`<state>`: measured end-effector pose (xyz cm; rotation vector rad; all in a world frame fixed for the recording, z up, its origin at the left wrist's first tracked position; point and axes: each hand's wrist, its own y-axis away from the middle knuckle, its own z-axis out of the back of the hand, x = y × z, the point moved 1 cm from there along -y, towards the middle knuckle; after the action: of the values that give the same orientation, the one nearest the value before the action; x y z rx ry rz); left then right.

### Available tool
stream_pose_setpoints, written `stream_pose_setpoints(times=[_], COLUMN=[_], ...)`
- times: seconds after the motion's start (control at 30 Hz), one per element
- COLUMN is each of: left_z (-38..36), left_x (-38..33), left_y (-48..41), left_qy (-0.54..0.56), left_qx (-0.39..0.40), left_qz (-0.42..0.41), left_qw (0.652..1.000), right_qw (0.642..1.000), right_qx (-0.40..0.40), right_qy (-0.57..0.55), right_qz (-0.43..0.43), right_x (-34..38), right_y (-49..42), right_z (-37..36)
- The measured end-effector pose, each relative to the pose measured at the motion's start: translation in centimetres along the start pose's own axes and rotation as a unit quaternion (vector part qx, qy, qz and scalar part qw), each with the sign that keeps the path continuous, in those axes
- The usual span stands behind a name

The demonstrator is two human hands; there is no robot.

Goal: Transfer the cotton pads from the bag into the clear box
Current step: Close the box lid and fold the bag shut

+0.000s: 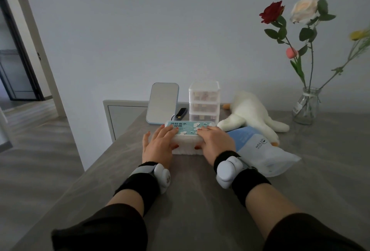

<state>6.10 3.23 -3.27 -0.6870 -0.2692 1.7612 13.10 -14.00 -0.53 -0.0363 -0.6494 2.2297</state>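
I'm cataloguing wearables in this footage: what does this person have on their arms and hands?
The left hand and right hand have red-painted nails. Each wrist wears a black fuzzy wristband carrying a rounded white device, with a grey strap on the left one. Dark sleeves end partway along the forearms.

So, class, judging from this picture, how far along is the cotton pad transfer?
Done, apparently: white cotton pads fill the clear box, and the bag lies slack beside it. In hand: the left hand and right hand press on its teal printed lid. Left: probably only seating the lid; whether any pads remain in the bag cannot be seen.
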Motion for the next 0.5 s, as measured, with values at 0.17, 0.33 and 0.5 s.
stream_pose_setpoints(times=[0.17,0.33,0.5], left_z=[-0.5,-1.1,-1.3], left_x=[0.4,0.7,0.7], left_y=[-1.3,-1.8,-1.5], left_qy=[0.017,0.018,0.038], left_qx=[0.001,0.005,-0.007], left_qz=[0.003,0.001,0.002], left_qw=[1.000,1.000,0.999], right_qw=[1.000,1.000,0.999], right_qx=[-0.006,-0.013,0.031], right_qy=[0.005,0.005,-0.002], right_qz=[-0.013,-0.027,-0.037], right_x=[0.1,0.1,0.6], right_y=[-1.3,-1.6,-1.5], right_z=[-0.3,-0.6,0.1])
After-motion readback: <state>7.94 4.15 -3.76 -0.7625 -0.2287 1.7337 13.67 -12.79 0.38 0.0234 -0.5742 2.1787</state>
